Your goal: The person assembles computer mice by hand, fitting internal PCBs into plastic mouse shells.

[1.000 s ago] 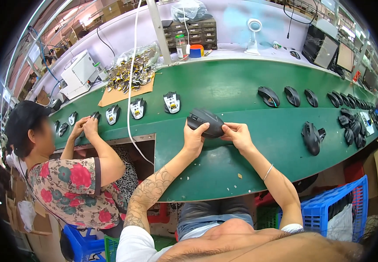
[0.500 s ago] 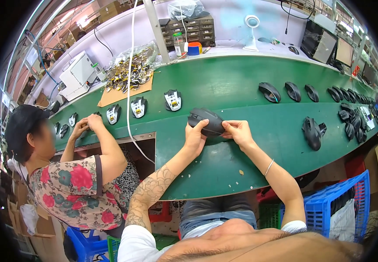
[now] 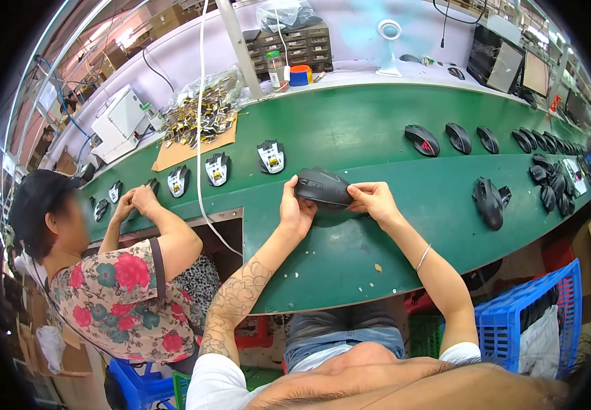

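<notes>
A black computer mouse [image 3: 323, 188] is held just above the green belt [image 3: 350, 130], between both my hands. My left hand [image 3: 295, 208] grips its left end, thumb on top. My right hand [image 3: 374, 201] pinches its right end with the fingertips. Open mouse bases [image 3: 270, 156] with white insides lie in a row to the left of my hands. Finished black mice [image 3: 422, 140] lie in a row to the right, and a larger black mouse [image 3: 490, 203] sits near the belt's front edge.
A co-worker in a floral top [image 3: 125, 294] sits at my left, both hands on a mouse base [image 3: 138, 201]. A white cable [image 3: 200, 123] hangs down over the belt. A bag of small parts [image 3: 203, 109] lies on cardboard. Blue crates [image 3: 521, 321] stand below right.
My hands have lifted and turned the black mouse slightly; the camera view has shifted a little. The co-worker's hands stay at the mouse base.
</notes>
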